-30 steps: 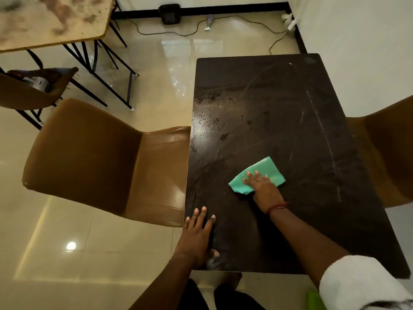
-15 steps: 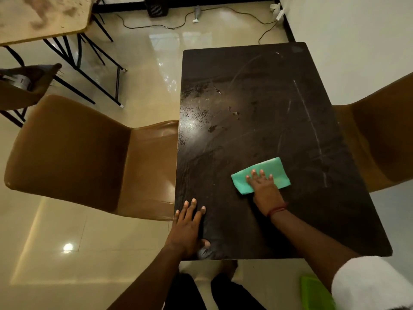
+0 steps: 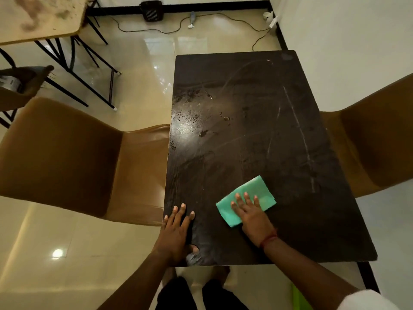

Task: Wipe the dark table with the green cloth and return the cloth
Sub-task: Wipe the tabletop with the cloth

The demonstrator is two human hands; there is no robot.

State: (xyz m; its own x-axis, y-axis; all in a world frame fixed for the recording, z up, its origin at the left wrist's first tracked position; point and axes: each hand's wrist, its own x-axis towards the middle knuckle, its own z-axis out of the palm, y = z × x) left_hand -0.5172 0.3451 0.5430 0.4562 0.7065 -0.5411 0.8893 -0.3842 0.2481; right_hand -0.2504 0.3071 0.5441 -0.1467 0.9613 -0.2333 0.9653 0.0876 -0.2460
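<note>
The dark table (image 3: 257, 135) stretches away from me, streaked with smears and a few wet spots near its middle. A folded green cloth (image 3: 257, 193) lies flat on its near half. My right hand (image 3: 251, 214) presses down on the cloth's near edge with fingers spread flat. My left hand (image 3: 177, 233) rests palm down on the table's near left corner, fingers apart, holding nothing.
A brown chair (image 3: 67, 157) stands against the table's left side and another brown chair (image 3: 375, 139) at its right. A light table with black legs (image 3: 40, 16) is at far left. Cables and a black box (image 3: 152, 10) lie by the far wall. Something green (image 3: 299, 298) sits on the floor near my right arm.
My right hand has slid the green cloth slightly towards the table's near edge and a bit to the left. My left hand stays planted on the corner.
</note>
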